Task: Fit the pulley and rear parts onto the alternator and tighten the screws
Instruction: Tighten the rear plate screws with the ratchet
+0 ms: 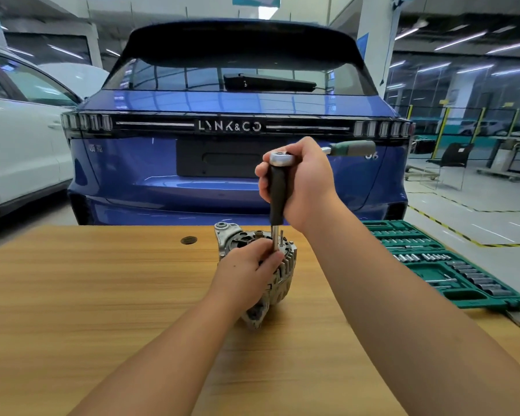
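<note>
A grey metal alternator (282, 277) stands on the wooden table (102, 295), its rear end facing up. My left hand (246, 268) lies over its top and pinches the thin steel shaft of the tool just above the housing. My right hand (300, 181) grips the head of a ratchet wrench (281, 159), whose green handle (354, 148) sticks out to the right. A long black extension (276, 193) runs straight down from the ratchet head to the alternator's top. The screw under the tool is hidden by my left fingers.
An open green socket set case (451, 265) lies at the table's right edge. A dark round hole (188, 240) sits in the tabletop left of the alternator. A blue car (222, 175) stands right behind the table, a white car (18, 151) at the left.
</note>
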### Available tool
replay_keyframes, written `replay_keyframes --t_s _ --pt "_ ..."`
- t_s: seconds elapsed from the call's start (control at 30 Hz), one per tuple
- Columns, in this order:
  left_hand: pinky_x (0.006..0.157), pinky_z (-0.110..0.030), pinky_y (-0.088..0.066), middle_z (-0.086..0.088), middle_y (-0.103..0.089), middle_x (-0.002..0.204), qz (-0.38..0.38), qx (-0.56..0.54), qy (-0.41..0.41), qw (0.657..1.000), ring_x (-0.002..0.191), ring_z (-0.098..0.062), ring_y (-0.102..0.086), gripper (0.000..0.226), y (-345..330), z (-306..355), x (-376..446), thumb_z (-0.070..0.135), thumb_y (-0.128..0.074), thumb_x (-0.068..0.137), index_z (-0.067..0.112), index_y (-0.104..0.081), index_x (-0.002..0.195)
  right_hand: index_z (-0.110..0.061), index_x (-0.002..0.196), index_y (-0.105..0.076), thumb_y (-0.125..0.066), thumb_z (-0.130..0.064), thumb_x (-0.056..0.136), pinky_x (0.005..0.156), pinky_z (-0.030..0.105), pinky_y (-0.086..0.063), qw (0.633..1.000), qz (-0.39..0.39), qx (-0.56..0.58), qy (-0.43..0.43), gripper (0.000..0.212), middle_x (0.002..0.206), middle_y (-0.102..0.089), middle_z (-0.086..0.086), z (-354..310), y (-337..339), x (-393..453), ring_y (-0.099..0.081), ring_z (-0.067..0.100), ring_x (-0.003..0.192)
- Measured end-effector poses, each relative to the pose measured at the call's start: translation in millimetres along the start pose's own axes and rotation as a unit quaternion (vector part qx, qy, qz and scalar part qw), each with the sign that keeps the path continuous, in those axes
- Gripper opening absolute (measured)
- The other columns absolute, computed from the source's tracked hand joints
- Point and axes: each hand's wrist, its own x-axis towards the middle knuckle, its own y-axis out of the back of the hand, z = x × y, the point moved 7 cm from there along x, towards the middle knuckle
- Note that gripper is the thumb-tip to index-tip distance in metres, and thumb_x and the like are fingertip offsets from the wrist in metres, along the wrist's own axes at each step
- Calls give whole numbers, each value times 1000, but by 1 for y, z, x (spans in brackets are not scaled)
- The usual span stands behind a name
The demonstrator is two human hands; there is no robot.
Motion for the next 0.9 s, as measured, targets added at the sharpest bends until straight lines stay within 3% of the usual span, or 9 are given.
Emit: replay_keyframes --t_s 0.13,0.2,0.3,0.4,0.53,0.6,0.67,0.77,0.9 --pt "76 -24 -50 25 -63 94 -14 10 -3 1000 92 5 -56 19 2 4 1 48 -48 100 41 -61 113 -14 90 -72 -43 -11 96 69 39 -55 971 39 -173 160 30 101 -75 6 -18 7 -7 -69 18 79" --pt "76 -27 -52 23 -66 96 -18 11 -2 1000 92 3 -59 22 4 5 2 47 -49 100 38 -63 115 -15 99 -73 -47 -7 98 71 34 -55 914 52 -302 264 28 96 -73 0 -30 4 -15 -67 14 81" --pt "81 -32 -55 23 -67 96 -19 0 9 1000 93 2 -60 22 4 4 3 47 -51 100 38 -65 114 -3 106 -71 -53 6 94 84 28 -51 784 -5 -491 381 23 102 -65 1 -37 -14 -26 -61 13 92" --pt "81 -34 -55 21 -68 92 -13 -1 18 1000 89 1 -61 21 5 4 3 51 -50 99 40 -65 108 -4 117 -65 -51 -5 95 82 42 -50 705 -49 -608 361 26 112 -58 3 -27 -25 -28 -56 18 96" --pt "79 -34 -55 17 -67 89 -23 9 16 1000 87 -1 -61 25 5 9 4 52 -47 100 36 -66 108 -26 139 -49 -33 -49 102 75 36 -44 594 -88 -748 281 47 122 -48 -4 -21 -34 -24 -51 15 103" --pt "77 -31 -54 18 -66 89 -28 14 17 999 87 0 -60 25 5 10 3 51 -48 100 36 -66 109 -31 144 -46 -27 -53 105 72 34 -39 529 -103 -800 264 48 119 -48 -6 -24 -41 -22 -49 14 101" --pt "73 -29 -52 17 -66 88 -30 15 15 999 85 -1 -60 23 6 11 1 50 -48 101 36 -65 106 -29 130 -57 -28 -48 107 68 33 -37 484 -96 -830 261 41 105 -49 -7 -31 -49 -21 -48 15 90" --pt "71 -33 -54 14 -66 84 -32 18 4 999 79 -5 -61 21 6 15 0 47 -49 101 35 -65 104 -21 83 -55 -33 -41 107 58 33 -35 467 -75 -861 184 38 80 -52 -2 -39 -51 -7 -51 22 72" --pt "77 -38 -58 14 -66 86 -40 25 -1 999 81 -9 -63 17 5 17 -3 44 -49 102 37 -63 107 -16 73 -51 -43 -26 100 52 29 -35 546 -33 -836 49 30 71 -61 3 -52 -45 6 -47 21 59"
